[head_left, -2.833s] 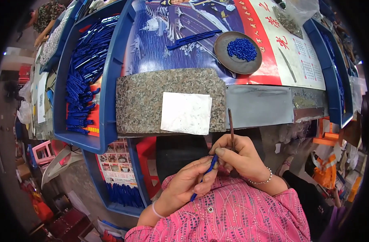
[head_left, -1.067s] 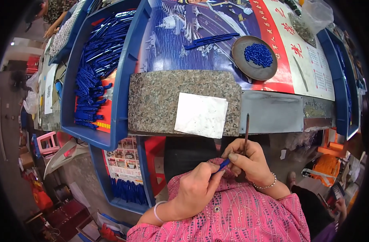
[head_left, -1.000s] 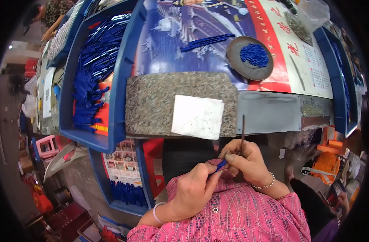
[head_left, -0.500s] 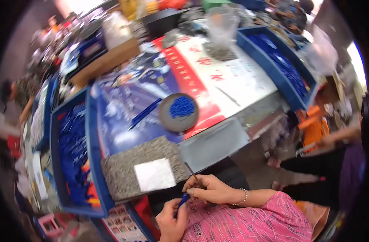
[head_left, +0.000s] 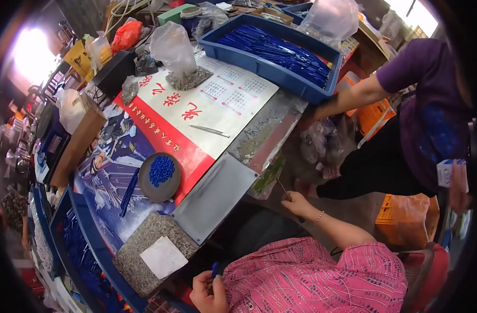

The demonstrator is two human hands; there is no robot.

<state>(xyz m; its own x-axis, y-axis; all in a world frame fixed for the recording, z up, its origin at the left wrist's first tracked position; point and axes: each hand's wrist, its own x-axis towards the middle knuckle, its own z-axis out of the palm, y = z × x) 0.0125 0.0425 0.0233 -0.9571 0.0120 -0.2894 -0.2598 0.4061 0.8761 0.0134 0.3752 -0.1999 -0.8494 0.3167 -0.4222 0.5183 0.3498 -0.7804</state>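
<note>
At the lower middle, my left hand [head_left: 210, 293] is closed round a small blue piece [head_left: 215, 269], whose tip stands out above the fingers. My right hand [head_left: 301, 205] is held out to the right, off the table's near edge. Its fingers grip a thin, dark, stick-like tool [head_left: 283, 189] pointing up and away; its exact kind does not show. On the table, a round grey dish [head_left: 145, 189] holds a heap of small blue beads [head_left: 161, 171]. Slim blue strips [head_left: 128, 193] lie just left of the dish.
White paper [head_left: 164, 257] lies on a speckled stone slab [head_left: 125, 256], beside a grey metal plate [head_left: 217, 195]. Tweezers [head_left: 210, 131] rest on the poster. Blue trays [head_left: 259, 67] of blue strips flank the table. A purple-shirted person [head_left: 423, 104] reaches toward the table's right edge.
The view has swung to the right, bringing the co-worker into it. My hands, close together before, are now apart: the right has moved out to the right with the tool.
</note>
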